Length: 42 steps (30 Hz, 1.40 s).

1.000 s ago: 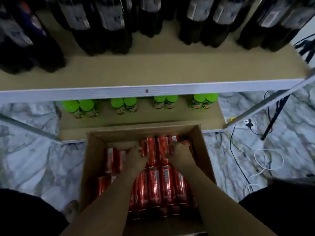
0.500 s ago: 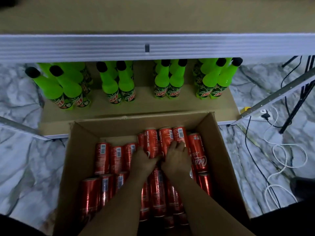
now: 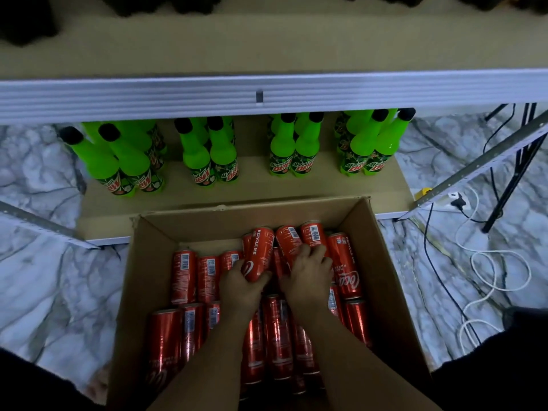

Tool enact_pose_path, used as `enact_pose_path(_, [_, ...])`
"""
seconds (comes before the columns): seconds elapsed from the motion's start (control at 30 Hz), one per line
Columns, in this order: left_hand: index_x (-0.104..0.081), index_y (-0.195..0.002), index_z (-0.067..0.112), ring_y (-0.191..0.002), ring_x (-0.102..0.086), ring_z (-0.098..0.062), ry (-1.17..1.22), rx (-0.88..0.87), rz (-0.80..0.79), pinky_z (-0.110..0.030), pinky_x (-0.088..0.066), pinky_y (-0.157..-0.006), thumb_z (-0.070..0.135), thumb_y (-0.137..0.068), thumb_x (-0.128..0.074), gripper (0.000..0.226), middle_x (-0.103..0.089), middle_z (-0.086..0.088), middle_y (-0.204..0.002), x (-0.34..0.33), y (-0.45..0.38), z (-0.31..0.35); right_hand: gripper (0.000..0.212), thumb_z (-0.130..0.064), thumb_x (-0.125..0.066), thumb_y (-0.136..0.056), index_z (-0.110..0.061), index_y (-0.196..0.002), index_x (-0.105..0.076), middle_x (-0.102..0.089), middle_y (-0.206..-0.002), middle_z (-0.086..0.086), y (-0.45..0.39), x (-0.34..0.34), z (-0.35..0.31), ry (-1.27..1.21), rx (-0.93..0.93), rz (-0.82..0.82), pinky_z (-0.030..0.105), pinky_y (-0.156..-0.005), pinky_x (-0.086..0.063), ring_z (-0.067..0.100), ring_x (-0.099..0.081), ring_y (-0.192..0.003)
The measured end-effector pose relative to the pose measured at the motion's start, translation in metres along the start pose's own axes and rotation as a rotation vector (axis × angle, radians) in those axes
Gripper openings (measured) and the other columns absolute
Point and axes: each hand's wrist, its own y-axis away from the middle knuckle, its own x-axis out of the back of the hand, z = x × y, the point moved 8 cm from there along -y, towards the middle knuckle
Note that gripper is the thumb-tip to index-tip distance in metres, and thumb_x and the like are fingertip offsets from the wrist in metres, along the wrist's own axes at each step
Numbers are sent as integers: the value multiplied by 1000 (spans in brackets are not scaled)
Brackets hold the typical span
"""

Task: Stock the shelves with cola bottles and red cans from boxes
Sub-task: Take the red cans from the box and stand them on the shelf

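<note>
Look in the open brown cardboard box (image 3: pixel 148 292) on the marble floor. It is full of slim red metal cans (image 3: pixel 184 277), almost all of them lying down on their sides. Their long way runs from you toward the low tan shelf board (image 3: pixel 178 200), where green plastic bottles (image 3: pixel 130 164) stand in pairs just past the far wall of the box.

Start on the left. Your left hand (image 3: pixel 241 287) is reaching forward and down into the middle of the box. Its fingers are curled around the near end of one red can with white letters (image 3: pixel 259 253). That can is tipped up, with its far end higher than the cans around it and pointing away from you at the shelf. So the can sits straight in front of your grip, and I think a pull up and back toward you would bring it out.

Now the right side. Your right hand (image 3: pixel 310 275) is just beside the left one, palm down. Its fingers lie spread over the next red cans with barcodes (image 3: pixel 299 241), which also lean up. I cannot tell if it has closed on one or is only pressing on them.

Both hands are equally near the leaning cans. The cans are still in the box, so none of this bunch is on a shelf yet.
</note>
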Motion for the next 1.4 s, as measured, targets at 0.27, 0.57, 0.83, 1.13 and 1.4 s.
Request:
enact_pose_path(0.27, [-67,-111,17,-84,-63,-4,251,-7,283,-4,-40,-63,20,-68,-96,52,-69,7,-98,43,16,29,46,-31,-79,-81,-15,-120,-60,-62,-123,9,-16,31,14,-133,-44,-62,39,-111,-36,28,-53,-122])
enact_pose_path(0.57, [-73,-102,22,-84,-74,-12,352,-205,244,-18,-56,-70,17,-60,-100,51,-77,4,-90,58,15,93,48,16,-69,-70,-22,-100,-63,-71,-95,5,-11,72,33,-998,-37,41,32,-75,-58,17,-67,-86])
enact_pose_path(0.83, [-77,-99,25,-89,-74,-13,369,-300,96,-25,-57,-79,23,-59,-101,47,-79,7,-93,98,89,235,78,28,-55,-50,-24,-104,-79,-75,-104,8,40,197,5,-1432,14,-142,44,-71,-58,25,-70,-93])
enact_pose_path(1.13, [-78,-96,27,-92,-73,-17,427,-469,51,-41,-60,-88,44,-58,-97,47,-78,3,-98,210,238,487,75,22,-56,-45,-2,-117,-59,-65,-109,31,122,475,-49,-1716,284,-270,37,-58,-56,35,-66,-75])
enact_pose_path(1.4, [-71,-94,33,-92,-71,-19,357,-777,107,-33,-58,-78,52,-60,-94,44,-73,6,-97,306,368,699,68,19,-73,-60,-12,-120,-65,-68,-110,15,188,728,-73,-1648,595,-85,43,-88,-55,31,-63,-104])
